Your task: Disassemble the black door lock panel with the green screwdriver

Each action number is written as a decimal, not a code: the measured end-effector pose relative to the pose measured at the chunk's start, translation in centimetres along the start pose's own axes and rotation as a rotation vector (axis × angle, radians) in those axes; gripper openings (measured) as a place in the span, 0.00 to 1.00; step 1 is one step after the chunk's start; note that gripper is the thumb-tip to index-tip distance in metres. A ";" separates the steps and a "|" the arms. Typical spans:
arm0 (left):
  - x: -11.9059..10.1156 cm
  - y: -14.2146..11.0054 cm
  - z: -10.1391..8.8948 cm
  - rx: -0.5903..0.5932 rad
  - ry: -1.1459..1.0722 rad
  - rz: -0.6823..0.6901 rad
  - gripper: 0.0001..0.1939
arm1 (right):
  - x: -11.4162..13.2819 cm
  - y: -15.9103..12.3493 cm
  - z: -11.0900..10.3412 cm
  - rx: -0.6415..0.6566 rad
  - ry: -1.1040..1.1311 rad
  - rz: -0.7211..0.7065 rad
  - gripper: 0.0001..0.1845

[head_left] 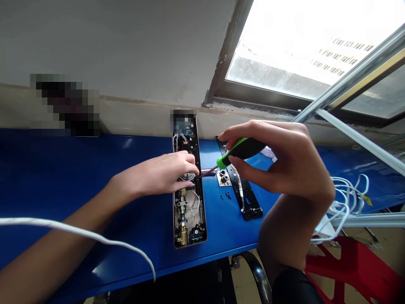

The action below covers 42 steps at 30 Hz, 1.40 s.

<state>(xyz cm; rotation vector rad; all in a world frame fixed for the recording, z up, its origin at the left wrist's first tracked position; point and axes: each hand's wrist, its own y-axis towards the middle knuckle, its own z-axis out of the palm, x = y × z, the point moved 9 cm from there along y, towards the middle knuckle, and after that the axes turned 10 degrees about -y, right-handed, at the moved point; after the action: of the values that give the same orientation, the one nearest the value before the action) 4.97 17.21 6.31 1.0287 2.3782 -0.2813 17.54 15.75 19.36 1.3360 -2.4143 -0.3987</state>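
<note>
A long, narrow metal housing (202, 211) lies open on the blue table, like the body of an electronic door lock. Inside it are white wires (196, 202), a brass mechanism (182, 234) and a circuit board (189, 131) at the far end. My left hand (164, 171) reaches over the middle of the housing, fingers curled and thumb opposite; whatever they pinch is hidden. In my right hand (278, 160) is a green and black screwdriver (243, 151), held tilted. Its shaft points down left, the tip at the housing's right edge beside my left fingertips.
Right of the housing lie a small circuit board (224, 179), several dark screws (228, 196) and a long black plate (245, 194) with a white-wrapped cable. A white cable (120, 244) crosses the left foreground. Coiled white cables (348, 194), metal bars and a red stool (357, 261) are at right.
</note>
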 end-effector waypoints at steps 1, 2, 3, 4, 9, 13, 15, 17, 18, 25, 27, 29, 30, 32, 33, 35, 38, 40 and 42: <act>-0.2 0.1 0.1 -0.010 0.002 0.003 0.13 | 0.0 -0.1 -0.2 -0.004 0.007 0.009 0.21; -0.4 0.3 0.3 -0.019 0.006 0.008 0.12 | -0.1 -0.2 -0.4 -0.001 0.007 0.023 0.21; -0.6 0.5 0.5 -0.026 0.011 0.014 0.11 | -0.2 -0.3 -0.5 0.003 0.000 0.037 0.21; -0.8 0.7 0.7 -0.032 0.018 0.023 0.10 | -0.2 -0.4 -0.7 -0.003 -0.008 0.040 0.20; -1.3 1.4 1.5 -0.071 0.061 0.051 0.11 | -0.4 -0.9 -1.5 -0.011 -0.031 0.036 0.19; -2.0 1.5 1.9 -0.081 0.065 0.079 0.12 | -1.3 -1.6 -1.6 0.042 -0.062 0.067 0.19; -2.5 1.6 2.1 -0.081 0.055 0.093 0.13 | -2.2 -2.1 -1.0 0.123 -0.068 0.101 0.20; -3.2 2.0 2.5 -0.066 0.049 0.099 0.14 | -3.3 -2.7 0.0 0.247 -0.070 0.149 0.19; -3.5 2.4 2.9 -0.052 0.055 0.103 0.14 | -3.9 -3.0 0.6 0.310 -0.082 0.176 0.19; -5.0 6.9 6.2 0.098 0.167 0.118 0.12 | -6.5 -4.2 1.2 0.416 -0.141 0.287 0.16; -4.9 8.4 7.2 0.152 0.201 0.097 0.11 | -6.6 -4.4 1.0 0.403 -0.118 0.287 0.17; -4.6 9.4 8.4 0.228 0.249 0.075 0.11 | -6.7 -4.8 0.7 0.392 -0.115 0.293 0.18; -4.6 9.8 8.8 0.260 0.268 0.071 0.10 | -6.8 -4.9 0.5 0.379 -0.117 0.302 0.18; -4.5 10.3 9.4 0.296 0.286 0.067 0.10 | -6.9 -5.2 0.0 0.350 -0.111 0.315 0.18; -4.5 10.5 9.5 0.299 0.282 0.061 0.10 | -6.9 -5.3 -0.2 0.335 -0.105 0.319 0.18; -4.3 10.7 9.6 0.304 0.257 0.042 0.10 | -6.9 -5.5 -0.5 0.316 -0.089 0.318 0.18; -4.0 10.8 9.6 0.294 0.206 0.032 0.08 | -7.0 -5.6 -0.7 0.296 -0.079 0.310 0.17; -3.9 10.7 9.6 0.270 0.173 0.043 0.07 | -7.0 -5.6 -0.8 0.286 -0.080 0.305 0.17; -3.8 10.6 9.4 0.239 0.133 0.051 0.08 | -7.1 -5.6 -0.9 0.280 -0.078 0.302 0.17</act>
<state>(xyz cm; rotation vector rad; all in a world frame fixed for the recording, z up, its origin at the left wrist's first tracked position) 18.46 18.56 0.72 1.2498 2.4758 -0.5031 25.65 18.82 16.67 1.0453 -2.7610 -0.0331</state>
